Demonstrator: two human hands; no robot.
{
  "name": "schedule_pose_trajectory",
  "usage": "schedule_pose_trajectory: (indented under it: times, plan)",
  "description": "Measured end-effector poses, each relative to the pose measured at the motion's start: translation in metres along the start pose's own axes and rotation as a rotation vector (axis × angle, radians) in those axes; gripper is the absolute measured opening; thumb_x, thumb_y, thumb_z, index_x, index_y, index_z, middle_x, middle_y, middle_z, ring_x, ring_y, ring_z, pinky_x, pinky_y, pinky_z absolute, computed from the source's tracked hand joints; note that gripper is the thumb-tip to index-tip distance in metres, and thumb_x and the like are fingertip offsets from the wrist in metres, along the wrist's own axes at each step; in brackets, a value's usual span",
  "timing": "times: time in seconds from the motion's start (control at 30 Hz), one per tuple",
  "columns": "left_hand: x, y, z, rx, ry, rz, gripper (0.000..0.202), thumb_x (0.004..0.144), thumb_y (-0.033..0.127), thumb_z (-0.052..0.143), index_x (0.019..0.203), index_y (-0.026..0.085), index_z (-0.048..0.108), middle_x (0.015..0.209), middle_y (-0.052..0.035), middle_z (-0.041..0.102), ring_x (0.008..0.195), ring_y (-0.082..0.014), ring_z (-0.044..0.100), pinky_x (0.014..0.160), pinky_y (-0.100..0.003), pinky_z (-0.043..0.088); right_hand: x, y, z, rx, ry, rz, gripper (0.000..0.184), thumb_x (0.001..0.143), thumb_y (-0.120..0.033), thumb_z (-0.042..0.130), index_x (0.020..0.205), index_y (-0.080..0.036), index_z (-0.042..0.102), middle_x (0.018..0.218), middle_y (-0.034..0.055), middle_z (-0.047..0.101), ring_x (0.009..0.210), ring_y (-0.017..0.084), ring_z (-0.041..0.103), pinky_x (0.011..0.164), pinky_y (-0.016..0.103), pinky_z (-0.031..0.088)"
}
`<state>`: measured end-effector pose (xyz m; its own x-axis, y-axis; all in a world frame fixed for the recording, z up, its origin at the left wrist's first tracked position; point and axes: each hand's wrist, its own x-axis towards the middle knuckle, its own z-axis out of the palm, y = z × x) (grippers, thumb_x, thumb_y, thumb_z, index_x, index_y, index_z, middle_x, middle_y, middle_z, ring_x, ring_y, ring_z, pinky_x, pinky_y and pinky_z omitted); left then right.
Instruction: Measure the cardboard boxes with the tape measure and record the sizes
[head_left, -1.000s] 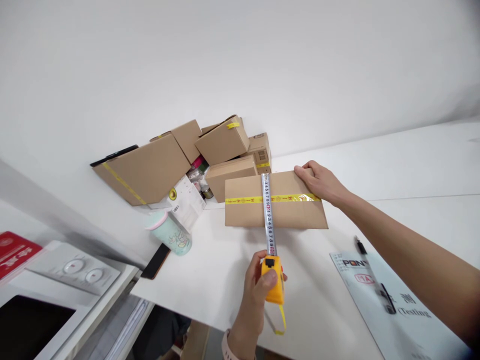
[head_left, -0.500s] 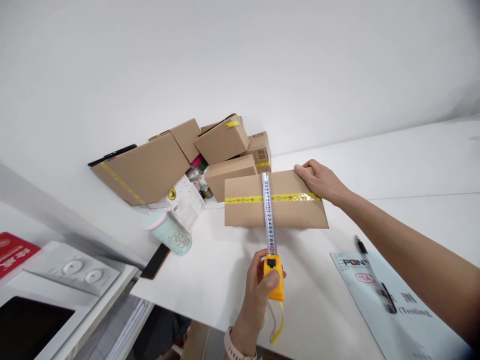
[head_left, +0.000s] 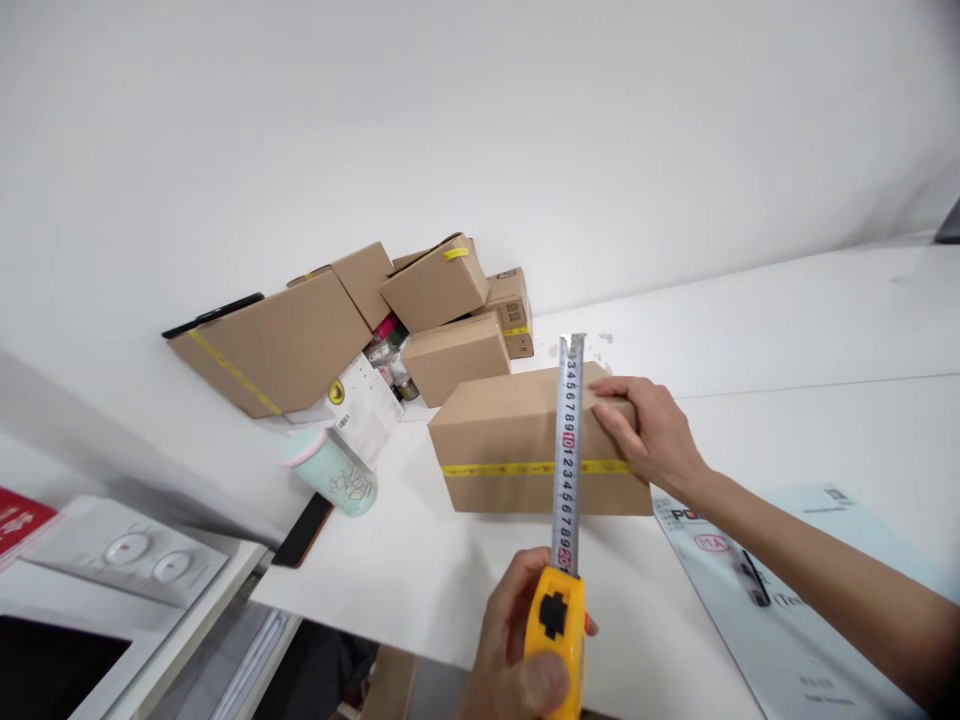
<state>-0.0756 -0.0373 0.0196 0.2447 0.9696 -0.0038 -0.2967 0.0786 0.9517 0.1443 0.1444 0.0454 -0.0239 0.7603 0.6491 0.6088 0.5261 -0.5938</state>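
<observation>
Near the stacked cartons (head_left: 442,285) on the white tabletop (head_left: 420,560), there's a cardboard box (head_left: 514,435) with yellow tape on it. Left hand (head_left: 501,655) has its grip wrapped around a yellow tape measure (head_left: 568,640), blade (head_left: 568,460) running up across the box, can't tell if they touch. Right hand's (head_left: 664,435) grip is half curled over the box's right end, can't tell how firmly.

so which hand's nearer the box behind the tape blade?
Right. The right hand touches the cardboard box at its right end; the left hand is apart from it, nearer the camera, holding the yellow tape measure.
</observation>
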Motion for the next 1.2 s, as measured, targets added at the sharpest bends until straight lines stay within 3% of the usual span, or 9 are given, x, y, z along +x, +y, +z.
schedule_pose_trajectory:
  times: [0.2, 0.33, 0.43, 0.6, 0.8, 0.9, 1.03, 1.1, 1.2]
  plan:
    - [-0.021, -0.021, 0.008, -0.054, 0.009, -0.196, 0.078, 0.051, 0.055, 0.09, 0.116, 0.021, 0.065, 0.091, -0.0099, 0.067, 0.088, -0.0268, 0.061, 0.073, -0.031, 0.044, -0.038, 0.019, 0.006, 0.124, -0.111, -0.141, 0.021, 0.092, -0.044, 0.051, 0.103, -0.03, 0.062, 0.13, 0.0098, 0.067, 0.127, 0.033, 0.057, 0.102, 0.056, 0.047]
    - [-0.027, -0.023, 0.007, -0.03, 0.0, -0.21, 0.075, 0.049, 0.056, 0.091, 0.111, 0.022, 0.067, 0.087, -0.0075, 0.065, 0.079, -0.0214, 0.058, 0.065, -0.027, 0.041, -0.036, 0.005, -0.008, 0.283, -0.032, 0.162, 0.035, 0.099, -0.049, 0.039, 0.114, -0.029, 0.062, 0.13, 0.0095, 0.067, 0.121, 0.031, 0.06, 0.102, 0.055, 0.047]
    - [-0.03, -0.023, 0.002, 0.093, 0.006, -0.269, 0.066, 0.055, 0.06, 0.089, 0.105, 0.023, 0.068, 0.081, -0.0058, 0.064, 0.075, -0.021, 0.058, 0.065, -0.027, 0.041, -0.026, -0.015, -0.037, 0.516, 0.042, 0.425, 0.052, 0.101, -0.057, 0.024, 0.114, -0.027, 0.065, 0.107, 0.0101, 0.073, 0.101, 0.03, 0.067, 0.092, 0.051, 0.053]
    - [-0.037, -0.022, -0.004, 0.263, -0.032, -0.355, 0.046, 0.069, 0.048, 0.084, 0.106, 0.024, 0.07, 0.077, -0.0034, 0.062, 0.073, -0.0217, 0.059, 0.068, -0.029, 0.045, -0.03, -0.035, -0.087, 0.399, -0.189, 0.473, 0.042, 0.087, -0.068, 0.056, 0.083, -0.031, 0.076, 0.075, 0.0059, 0.069, 0.073, 0.027, 0.065, 0.06, 0.041, 0.054]
    - [-0.032, -0.007, 0.009, 0.435, 0.025, -0.219, 0.101, 0.056, 0.022, 0.086, 0.146, 0.031, 0.041, 0.118, -0.0075, 0.062, 0.1, -0.0272, 0.06, 0.084, -0.034, 0.048, -0.076, -0.05, -0.084, 0.342, -0.224, 0.287, 0.034, 0.093, -0.059, 0.054, 0.089, -0.031, 0.074, 0.067, 0.0017, 0.069, 0.059, 0.02, 0.065, 0.05, 0.033, 0.051]
    - [-0.02, 0.009, 0.03, 0.603, 0.041, -0.168, 0.101, 0.055, 0.014, 0.082, 0.144, 0.031, 0.036, 0.123, -0.0072, 0.061, 0.105, -0.0266, 0.06, 0.084, -0.033, 0.049, -0.1, -0.067, -0.067, 0.273, -0.237, 0.033, 0.025, 0.101, -0.04, 0.049, 0.103, -0.026, 0.07, 0.068, 0.0008, 0.07, 0.059, 0.016, 0.066, 0.054, 0.028, 0.052]
    - [-0.003, 0.028, 0.043, 0.706, -0.126, -0.006, 0.09, 0.056, 0.018, 0.084, 0.134, 0.028, 0.041, 0.109, -0.0035, 0.067, 0.086, -0.0208, 0.065, 0.073, -0.029, 0.053, -0.114, -0.075, -0.058, 0.186, -0.201, -0.263, 0.027, 0.104, -0.028, 0.041, 0.119, -0.023, 0.063, 0.069, 0.001, 0.069, 0.062, 0.015, 0.065, 0.056, 0.025, 0.051]
    - [0.007, 0.04, 0.038, 0.792, -0.094, 0.181, 0.082, 0.063, 0.023, 0.083, 0.134, 0.03, 0.042, 0.111, -0.003, 0.067, 0.083, -0.0192, 0.066, 0.07, -0.028, 0.055, -0.111, -0.061, -0.063, 0.14, -0.174, -0.168, 0.028, 0.105, -0.03, 0.038, 0.118, -0.023, 0.061, 0.074, 0.0018, 0.071, 0.065, 0.016, 0.067, 0.059, 0.027, 0.051]
    - [0.035, 0.066, 0.023, 1.032, 0.093, 0.561, 0.071, 0.074, 0.028, 0.078, 0.137, 0.03, 0.043, 0.121, -0.0052, 0.064, 0.096, -0.0213, 0.066, 0.081, -0.032, 0.056, -0.098, -0.014, -0.073, -0.069, -0.124, 0.257, 0.029, 0.102, -0.044, 0.041, 0.097, -0.024, 0.06, 0.075, 0.0022, 0.071, 0.058, 0.017, 0.063, 0.056, 0.03, 0.046]
